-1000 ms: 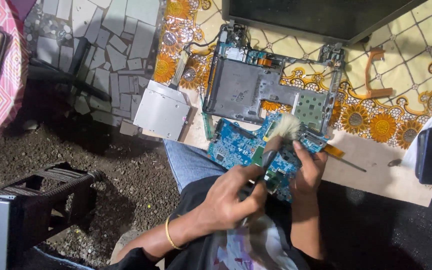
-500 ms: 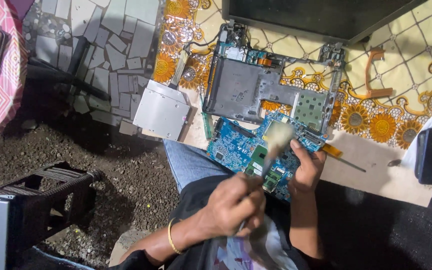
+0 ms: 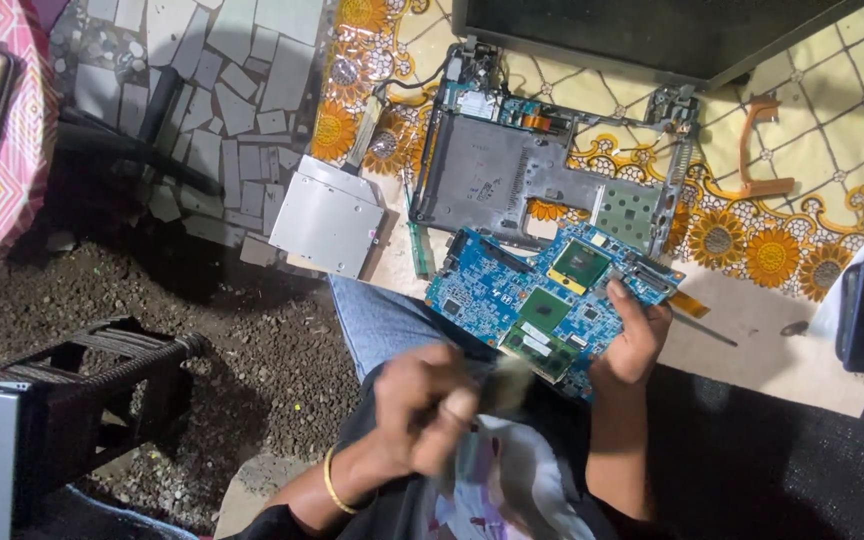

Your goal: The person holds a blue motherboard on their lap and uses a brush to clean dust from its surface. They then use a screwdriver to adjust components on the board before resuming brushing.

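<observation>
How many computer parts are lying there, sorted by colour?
Blue circuit board, held by the right hand: 1
Grey metal frame: 1
Silver disc drive: 1
Black screen panel: 1
Total: 4

wrist: thin gold bangle [image 3: 331,482] on the left forearm
leg: blue jeans [image 3: 382,320]
arms: bare, no sleeves
lap: patterned white cloth [image 3: 512,490] beside the bangle

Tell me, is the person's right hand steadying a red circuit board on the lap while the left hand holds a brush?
Not quite: the circuit board is blue, not red, as the head view shows. The right hand steadies it while the left hand holds a blurred brush.
</observation>
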